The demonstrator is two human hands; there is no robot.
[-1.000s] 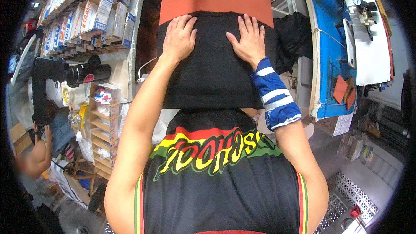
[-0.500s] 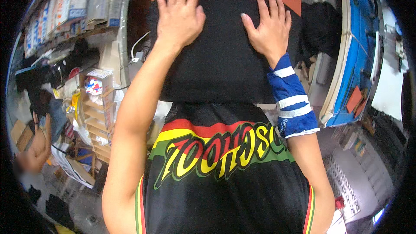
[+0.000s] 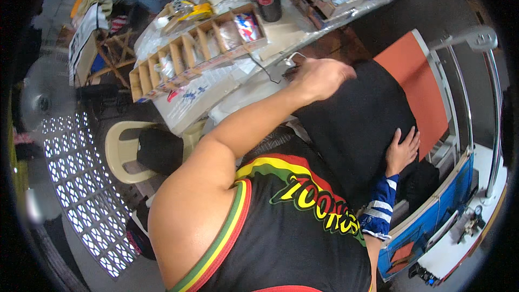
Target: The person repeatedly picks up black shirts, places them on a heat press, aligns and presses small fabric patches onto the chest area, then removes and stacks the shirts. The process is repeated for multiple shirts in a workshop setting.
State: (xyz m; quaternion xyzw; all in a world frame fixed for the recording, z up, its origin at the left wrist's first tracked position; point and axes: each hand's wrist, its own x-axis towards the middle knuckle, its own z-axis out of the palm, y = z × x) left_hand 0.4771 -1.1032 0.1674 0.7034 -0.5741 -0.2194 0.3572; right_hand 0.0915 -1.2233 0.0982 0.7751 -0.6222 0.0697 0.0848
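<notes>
My right hand [image 3: 403, 148], below a blue striped sleeve [image 3: 378, 208], lies with fingers spread on black fabric [image 3: 351, 119] along the edge of a salmon-orange pad [image 3: 411, 81]. My left hand [image 3: 327, 78] is raised by the fabric's upper left edge, fingers curled and smeared by motion; whether they hold anything is unclear. A thin cable [image 3: 270, 78] runs just left of it.
A cluttered bench [image 3: 184, 105] carries a divided cardboard box [image 3: 143, 86], tape rolls and small cartons. A cream plastic chair [image 3: 119, 151] holds something black. Metal rods [image 3: 492, 108] and a blue-sided machine [image 3: 403, 251] border the right.
The view has swung left toward the bench and chair. My left hand has lifted from lying flat on the fabric and shifted to its edge; my right hand still lies spread on it.
</notes>
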